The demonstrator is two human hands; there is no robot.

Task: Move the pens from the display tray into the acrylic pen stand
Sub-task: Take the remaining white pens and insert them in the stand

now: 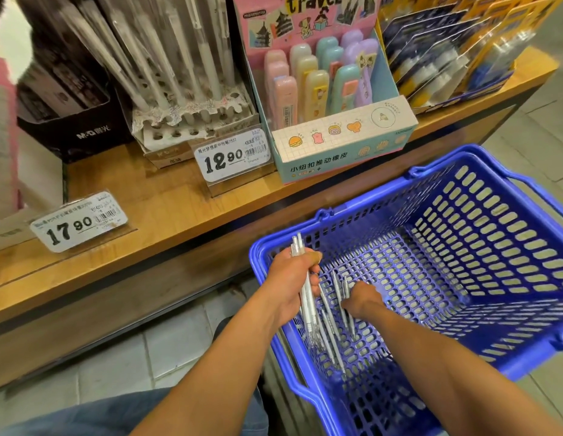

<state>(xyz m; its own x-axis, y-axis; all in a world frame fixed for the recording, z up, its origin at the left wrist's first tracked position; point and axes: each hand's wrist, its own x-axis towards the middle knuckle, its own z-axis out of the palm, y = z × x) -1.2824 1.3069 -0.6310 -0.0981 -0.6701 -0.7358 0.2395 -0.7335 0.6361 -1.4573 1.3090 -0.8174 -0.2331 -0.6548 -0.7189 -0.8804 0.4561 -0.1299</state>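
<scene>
1. Pens [332, 305] are located loose on the perforated floor of the blue basket [462, 196], at its near left corner. Their long axes run roughly from the near rim toward the far side, slightly fanned.
2. Further pens are held as a bundle [305, 291] in the left hand [294, 280]. The fingers are curled round the barrels, with the thumb pressed across the top; the clicker ends project above the fist.
3. The right hand [363, 298] is lowered onto the loose pens, which lie directly under and just left of its fingers. Whether these fingers are pinching a barrel or only touching cannot be told, since they are turned away and blurred.
4. The right hand is judged the nearer to the loose pens; a grasp across the barrels is called for.
5. An acrylic pen stand cannot be identified with certainty. A perforated holder [192, 121] with upright pens stands on the wooden shelf [141, 199].
6. Legible writing:
   - price card [78, 226]: "17 90";
   - second price card [231, 158]: "12 90";
   - black box [69, 121]: "M&G";
   - eraser display box [340, 143]: "travel" at its top.
</scene>
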